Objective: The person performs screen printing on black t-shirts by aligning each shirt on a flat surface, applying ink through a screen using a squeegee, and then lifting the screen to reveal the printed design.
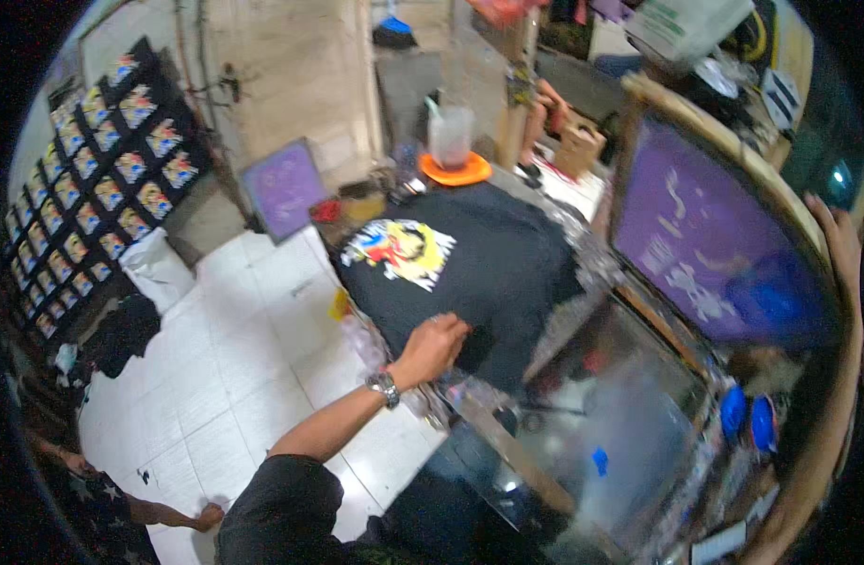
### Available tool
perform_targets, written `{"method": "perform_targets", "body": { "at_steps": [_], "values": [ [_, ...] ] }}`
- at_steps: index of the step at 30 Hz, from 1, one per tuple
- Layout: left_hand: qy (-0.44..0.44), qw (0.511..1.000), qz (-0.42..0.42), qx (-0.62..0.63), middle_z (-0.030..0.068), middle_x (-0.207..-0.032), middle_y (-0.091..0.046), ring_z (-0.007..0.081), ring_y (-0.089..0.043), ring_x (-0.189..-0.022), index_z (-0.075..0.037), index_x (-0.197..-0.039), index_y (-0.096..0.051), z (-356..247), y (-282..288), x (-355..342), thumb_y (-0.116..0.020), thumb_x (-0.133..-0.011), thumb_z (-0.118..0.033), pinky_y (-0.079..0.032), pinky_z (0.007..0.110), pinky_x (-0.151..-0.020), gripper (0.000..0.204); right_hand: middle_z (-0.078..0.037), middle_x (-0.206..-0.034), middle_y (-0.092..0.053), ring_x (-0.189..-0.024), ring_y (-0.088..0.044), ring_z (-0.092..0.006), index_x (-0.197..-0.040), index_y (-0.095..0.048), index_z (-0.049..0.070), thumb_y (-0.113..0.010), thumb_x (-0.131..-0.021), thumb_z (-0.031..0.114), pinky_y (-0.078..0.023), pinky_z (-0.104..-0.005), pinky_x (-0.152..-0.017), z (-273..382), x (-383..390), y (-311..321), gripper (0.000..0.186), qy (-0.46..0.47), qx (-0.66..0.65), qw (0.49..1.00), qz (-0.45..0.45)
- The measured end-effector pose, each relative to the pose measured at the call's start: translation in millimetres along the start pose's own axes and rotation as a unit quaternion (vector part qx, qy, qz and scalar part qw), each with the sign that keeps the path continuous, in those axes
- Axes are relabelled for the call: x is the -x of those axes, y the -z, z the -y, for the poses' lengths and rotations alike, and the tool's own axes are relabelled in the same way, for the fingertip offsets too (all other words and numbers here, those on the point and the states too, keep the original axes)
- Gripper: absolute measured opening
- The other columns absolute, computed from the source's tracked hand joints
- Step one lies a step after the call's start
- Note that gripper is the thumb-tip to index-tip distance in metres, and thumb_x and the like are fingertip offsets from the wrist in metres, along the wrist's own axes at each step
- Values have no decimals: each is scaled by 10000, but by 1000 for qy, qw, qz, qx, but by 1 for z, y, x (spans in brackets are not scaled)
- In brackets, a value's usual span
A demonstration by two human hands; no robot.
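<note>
A black shirt [489, 254] with a yellow, red and white print lies spread on the worktop ahead of me. My left hand [435, 347], with a metal watch on the wrist, is closed on the shirt's near part, below the print. At the far right my right hand [839, 240] grips the wooden edge of a silk-screen frame [724, 245]. This frame stands tilted up, and its purple mesh carries pale marks. Below it is a glass-like glossy panel [620, 452] with a small blue blot on it.
A clear plastic cup [451, 135] stands on an orange lid [456, 169] behind the shirt. Another purple screen [286, 191] leans by the door. Printed black pieces [93, 188] hang at left. A co-worker's hand [208, 516] shows lower left; another person's leg [534, 127] is behind.
</note>
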State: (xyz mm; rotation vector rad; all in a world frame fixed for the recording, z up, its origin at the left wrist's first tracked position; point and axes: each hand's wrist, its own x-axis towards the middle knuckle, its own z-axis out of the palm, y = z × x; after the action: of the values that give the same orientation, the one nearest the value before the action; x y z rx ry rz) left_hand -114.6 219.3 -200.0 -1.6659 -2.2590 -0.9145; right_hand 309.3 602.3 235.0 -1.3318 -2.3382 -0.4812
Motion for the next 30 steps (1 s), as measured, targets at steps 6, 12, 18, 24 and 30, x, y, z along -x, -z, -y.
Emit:
{"method": "perform_targets", "body": {
  "at_steps": [6, 12, 18, 24, 30],
  "values": [
    [71, 997, -5, -12, 223, -958, -657, 417, -652, -902, -4, -971, -683, -24, -73, -22, -686, -844, -111, -528, 514, -782, 166, -276, -1316, -602, -1187, -600, -420, -1423, -572, 302, -462, -1022, 247, -456, -449, -1045, 29, -12, -9, 419, 26, -8, 998, 50],
    [97, 993, 57, 25, 251, -890, -687, 430, -675, -888, 18, -776, -700, -2, -82, -36, -702, -800, -67, -544, 499, -799, 88, -316, -979, -714, -992, -702, -423, -1047, -725, -87, -550, -897, 700, -498, -454, -930, 63, 26, 2, 820, -14, -90, 994, -58],
    [111, 990, 82, 43, 257, -885, -676, 422, -678, -865, 8, -824, -702, 16, -85, -32, -692, -784, -14, -543, 483, -782, 47, -354, -1117, -668, -1097, -646, -480, -1098, -715, -71, -529, -885, 734, -479, -496, -966, 71, 36, 7, 853, -21, -71, 993, -96],
    [46, 989, 35, 139, 241, -895, -687, 399, -688, -836, 18, -901, -696, -16, -49, -49, -646, -839, -48, -541, 464, -750, 104, -367, -1143, -646, -1135, -608, -524, -1107, -704, -68, -544, -881, 724, -470, -528, -989, 72, 34, 10, 839, -27, -90, 994, -54],
    [-69, 965, 214, 137, 229, -904, -687, 413, -675, -841, 5, -912, -695, -51, -71, -23, -626, -866, -65, -540, 467, -772, 109, -370, -1093, -660, -1089, -632, -520, -1012, -721, -94, -578, -845, 737, -490, -529, -949, 64, 29, 7, 860, -18, -110, 990, -82]
  ]
}}
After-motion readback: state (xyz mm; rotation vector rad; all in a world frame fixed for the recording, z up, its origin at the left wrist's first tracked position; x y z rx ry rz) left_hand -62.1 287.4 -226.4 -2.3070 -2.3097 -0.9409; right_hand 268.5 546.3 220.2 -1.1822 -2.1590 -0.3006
